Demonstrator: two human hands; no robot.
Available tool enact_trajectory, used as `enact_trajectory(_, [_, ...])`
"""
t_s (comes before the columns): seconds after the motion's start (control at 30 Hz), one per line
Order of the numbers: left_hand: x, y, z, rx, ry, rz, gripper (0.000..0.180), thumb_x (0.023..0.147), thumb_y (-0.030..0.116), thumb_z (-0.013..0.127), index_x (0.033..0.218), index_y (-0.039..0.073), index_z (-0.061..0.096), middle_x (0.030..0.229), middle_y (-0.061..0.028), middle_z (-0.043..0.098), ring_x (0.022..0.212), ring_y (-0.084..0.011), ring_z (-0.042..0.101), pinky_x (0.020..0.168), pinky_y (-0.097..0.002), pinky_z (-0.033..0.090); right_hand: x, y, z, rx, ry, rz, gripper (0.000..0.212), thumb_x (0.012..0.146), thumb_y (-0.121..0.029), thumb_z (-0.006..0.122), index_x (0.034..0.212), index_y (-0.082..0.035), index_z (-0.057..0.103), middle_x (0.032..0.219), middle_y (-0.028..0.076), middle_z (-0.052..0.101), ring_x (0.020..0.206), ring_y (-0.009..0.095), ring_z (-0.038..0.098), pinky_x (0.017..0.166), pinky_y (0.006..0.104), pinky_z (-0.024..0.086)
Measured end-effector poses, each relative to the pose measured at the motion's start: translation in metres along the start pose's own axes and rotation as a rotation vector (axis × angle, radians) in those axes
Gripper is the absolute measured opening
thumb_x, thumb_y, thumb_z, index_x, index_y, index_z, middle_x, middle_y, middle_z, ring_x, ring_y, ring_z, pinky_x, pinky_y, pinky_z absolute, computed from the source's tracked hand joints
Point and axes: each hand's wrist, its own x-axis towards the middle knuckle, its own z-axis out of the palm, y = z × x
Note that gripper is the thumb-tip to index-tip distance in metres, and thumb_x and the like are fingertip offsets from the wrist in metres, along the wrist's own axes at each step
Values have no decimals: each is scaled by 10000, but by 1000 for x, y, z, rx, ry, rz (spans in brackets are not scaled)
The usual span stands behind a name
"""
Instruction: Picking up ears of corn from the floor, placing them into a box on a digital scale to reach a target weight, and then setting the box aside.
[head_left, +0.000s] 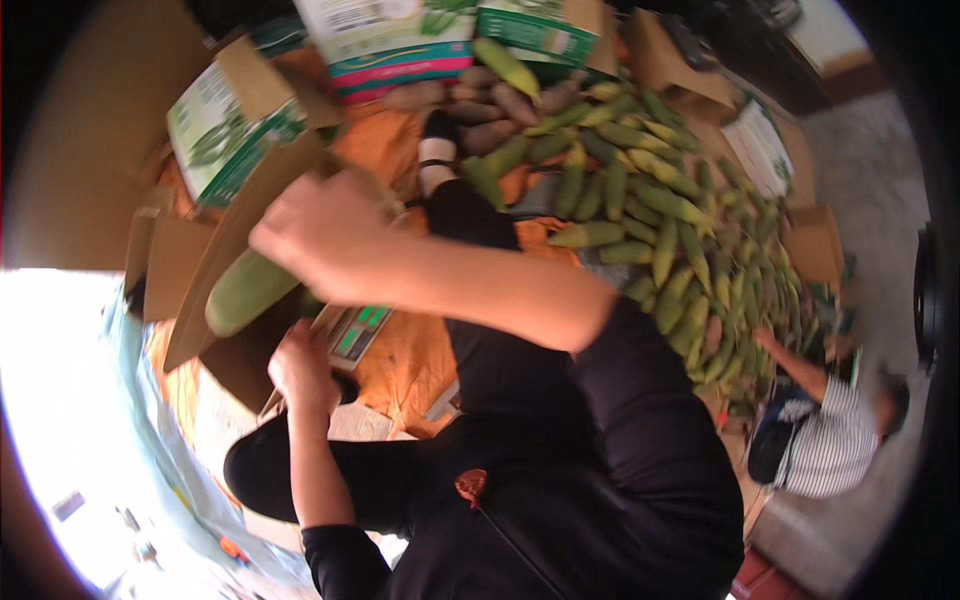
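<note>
Noted from the side, twelve being straight ahead of the seated person: right hand (320, 235) blurred, arm slung across the body — fingers curled in around the upper end of a long green vegetable (250, 290). Its blunt end juts out toward eight o'clock of the knuckles, over an open cardboard box (290, 165). Left hand (305, 370) at six o'clock below, fingers bent — cannot tell whether they pinch anything. Scale (360, 335) at two o'clock from it, display lit green.
</note>
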Motion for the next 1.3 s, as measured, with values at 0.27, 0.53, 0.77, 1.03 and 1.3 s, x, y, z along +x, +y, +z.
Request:
enact_trajectory(0.27, [1, -2, 16, -138, 170, 94, 235, 774, 228, 636, 746, -5, 631, 690, -225, 605, 641, -410, 598, 543, -457, 461, 25, -49, 147, -42, -182, 64, 129, 801, -194, 538, 813, -167, 663, 985, -29, 602, 1005, 166, 486, 755, 414, 374])
enact_trajectory(0.53, [10, 2, 2, -251, 141, 95, 226, 758, 201, 651, 853, -3, 631, 740, -199, 630, 693, -352, 628, 619, -403, 478, 0, -8, 15, 228, -34, 113, 226, 704, -360, 700, 790, -156, 652, 787, 4, 639, 838, 204, 601, 737, 394, 418])
enact_trajectory(0.77, [15, -21, 12, -181, 138, 142, 225, 765, 205, 644, 882, 14, 621, 798, -208, 628, 734, -377, 616, 640, -425, 482, -156, 132, -8, 310, 313, 717, 256, 745, -223, 681, 942, -65, 641, 854, 130, 629, 815, 310, 614, 693, 395, 481])
enact_trajectory(1.03, [20, -7, 17, -190, 178, 157, 213, 772, 207, 638, 890, 30, 627, 783, -195, 628, 734, -358, 623, 643, -403, 483, -496, 215, 94, 360, -74, 1725, 156, 798, -186, 633, 857, -42, 640, 777, 40, 625, 666, 174, 599, 633, 365, 471])
enact_trajectory(1.3, [13, -1, 3, -183, 123, 55, 193, 783, 151, 619, 902, -2, 621, 771, -184, 642, 704, -304, 646, 643, -357, 480, -442, 209, 110, 1114, 583, 2224, 275, 823, -195, 653, 1051, -84, 547, 972, 61, 576, 794, 208, 595, 755, 412, 461])
